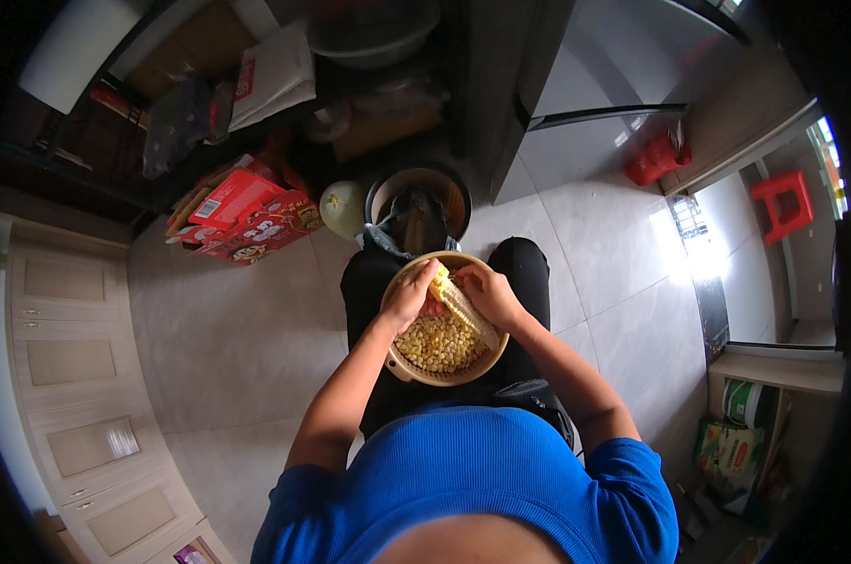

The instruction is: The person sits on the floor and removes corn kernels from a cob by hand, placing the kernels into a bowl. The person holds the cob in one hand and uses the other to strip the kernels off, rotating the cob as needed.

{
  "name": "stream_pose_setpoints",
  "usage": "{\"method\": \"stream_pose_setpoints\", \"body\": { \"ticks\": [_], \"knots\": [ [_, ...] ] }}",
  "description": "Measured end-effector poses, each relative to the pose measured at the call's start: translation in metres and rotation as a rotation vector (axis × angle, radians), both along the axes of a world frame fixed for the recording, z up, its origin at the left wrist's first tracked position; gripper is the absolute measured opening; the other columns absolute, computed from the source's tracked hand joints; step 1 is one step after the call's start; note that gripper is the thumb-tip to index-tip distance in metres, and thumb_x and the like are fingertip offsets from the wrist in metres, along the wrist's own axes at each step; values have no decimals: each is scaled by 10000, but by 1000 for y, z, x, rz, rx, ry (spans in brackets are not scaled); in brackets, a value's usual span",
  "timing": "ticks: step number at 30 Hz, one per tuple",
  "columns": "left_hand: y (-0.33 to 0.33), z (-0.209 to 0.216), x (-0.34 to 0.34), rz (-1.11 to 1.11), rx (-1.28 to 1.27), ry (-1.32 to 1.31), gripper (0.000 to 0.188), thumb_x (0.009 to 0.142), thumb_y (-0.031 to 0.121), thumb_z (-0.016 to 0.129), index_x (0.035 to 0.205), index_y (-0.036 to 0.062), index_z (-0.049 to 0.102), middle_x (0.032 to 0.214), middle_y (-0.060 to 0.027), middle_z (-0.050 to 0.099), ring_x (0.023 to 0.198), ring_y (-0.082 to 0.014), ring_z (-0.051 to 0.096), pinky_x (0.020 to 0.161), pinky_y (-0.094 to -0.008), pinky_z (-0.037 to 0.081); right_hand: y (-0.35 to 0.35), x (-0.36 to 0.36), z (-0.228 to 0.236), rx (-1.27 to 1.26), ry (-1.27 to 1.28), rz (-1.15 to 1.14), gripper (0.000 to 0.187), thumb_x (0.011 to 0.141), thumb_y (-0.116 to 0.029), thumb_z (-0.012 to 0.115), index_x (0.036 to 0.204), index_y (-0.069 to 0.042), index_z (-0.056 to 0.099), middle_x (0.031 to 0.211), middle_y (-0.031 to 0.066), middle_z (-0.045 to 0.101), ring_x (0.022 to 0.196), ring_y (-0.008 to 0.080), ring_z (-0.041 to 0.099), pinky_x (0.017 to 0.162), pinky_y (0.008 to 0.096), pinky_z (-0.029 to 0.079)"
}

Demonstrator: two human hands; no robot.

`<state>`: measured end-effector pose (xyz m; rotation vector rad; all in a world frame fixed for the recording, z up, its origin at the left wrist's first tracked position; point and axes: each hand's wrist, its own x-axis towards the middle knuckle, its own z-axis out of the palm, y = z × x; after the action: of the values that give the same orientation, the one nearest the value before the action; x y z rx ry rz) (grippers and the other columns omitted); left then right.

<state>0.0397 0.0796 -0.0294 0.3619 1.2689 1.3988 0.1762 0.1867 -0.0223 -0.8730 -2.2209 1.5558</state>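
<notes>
A corn cob (467,312) lies slantwise over a tan basin (451,379) that rests on my lap. Most of the cob is stripped pale, with yellow kernels left at its upper end. My left hand (412,299) is closed round that upper end. Curled in from the other side, the fingers of my right hand (491,295) press on the cob near its top; their tips are partly hidden. Loose corn kernels (435,344) cover the bottom of the basin. Something red shows beneath the cob beside my left hand, too covered to name.
Just beyond my knees stands a bin (456,193) with a dark liner. Left of it are a pale round melon (342,208) and red cartons (256,214). A grey fridge (614,85) stands at the far right, cabinets (78,376) along the left.
</notes>
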Motion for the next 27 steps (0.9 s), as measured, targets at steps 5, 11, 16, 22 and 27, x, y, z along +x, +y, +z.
{"method": "stream_pose_setpoints", "body": {
  "ticks": [5,11,16,22,27],
  "knots": [
    [7,-28,-8,-21,70,160,330,937,320,418,1059,39,542,924,-16,569,814,-77,527,731,-229,435,-1,-4,-6,139,-16,-88,184,795,-62,505,942,19,581,865,226,607,813,346,608,716,368,489],
    [3,-21,-11,-68,-102,120,366,931,377,399,1101,77,522,977,-25,544,889,-102,529,626,-241,489,-3,-9,-5,256,-15,-69,201,769,-52,503,937,34,575,870,239,600,830,379,586,746,391,479],
    [1,18,6,52,-224,81,369,925,371,425,1119,70,511,1020,-39,535,950,-132,524,813,-251,435,-4,-2,9,-127,103,10,226,765,-140,631,910,24,574,791,133,612,712,204,601,669,300,481],
    [-4,12,12,-47,-44,424,314,933,324,439,1046,39,509,904,-21,522,853,-103,489,796,-239,395,-2,-2,29,-122,27,193,253,769,-142,659,926,20,544,814,57,580,698,97,550,639,229,461],
    [-5,35,15,-53,-118,274,290,938,324,427,1006,56,513,824,1,491,769,-79,482,681,-226,432,5,-2,31,-351,31,237,245,763,-157,654,898,22,555,741,63,578,669,101,542,600,239,457]
  ]
}}
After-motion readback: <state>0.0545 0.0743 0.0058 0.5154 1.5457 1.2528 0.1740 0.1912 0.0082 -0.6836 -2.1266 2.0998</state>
